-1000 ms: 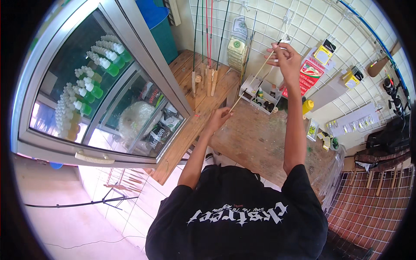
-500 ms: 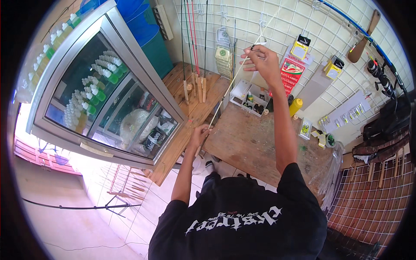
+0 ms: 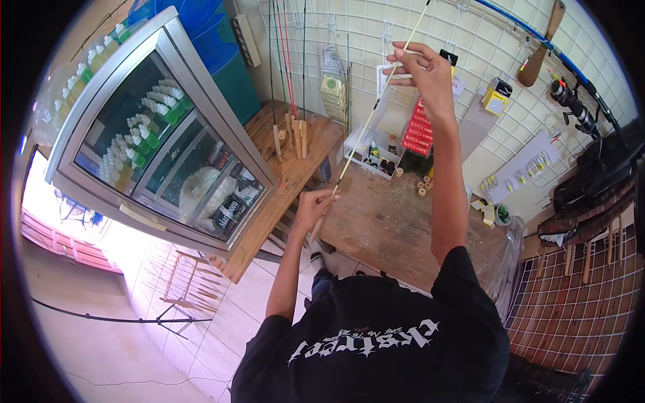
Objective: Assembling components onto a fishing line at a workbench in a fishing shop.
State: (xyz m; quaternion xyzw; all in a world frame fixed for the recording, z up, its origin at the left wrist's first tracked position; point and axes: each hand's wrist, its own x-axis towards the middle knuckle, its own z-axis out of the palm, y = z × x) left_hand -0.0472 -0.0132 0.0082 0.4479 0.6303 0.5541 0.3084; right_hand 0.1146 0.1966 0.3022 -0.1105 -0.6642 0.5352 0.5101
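A slim pale-yellow fishing rod (image 3: pixel 356 147) slants up and to the right in front of me, with dark bands along it. My left hand (image 3: pixel 314 209) is closed around its lower part, where a light wooden handle (image 3: pixel 317 228) shows below the fist. Higher up, my right hand (image 3: pixel 430 74) pinches the shaft between thumb and fingers, the other fingers stretched out. The rod's tip runs out of the picture at the top. Under the rod stands a white divided box (image 3: pixel 371 160) with small bottles, on a worn wooden table (image 3: pixel 383 215).
A glass-doored cabinet (image 3: pixel 168 134) with rows of dropper bottles stands left, on a wooden bench (image 3: pixel 259 225). Several upright rods with wooden handles (image 3: pixel 299 138) stand behind. White wall mesh (image 3: pixel 376 20) carries packets, a reel (image 3: pixel 574 107) and a blue rod (image 3: pixel 531 30).
My right hand has moved up and to the right along the rod, and its fingers spread more. My left hand keeps its grip low. The whole view has shifted slightly.
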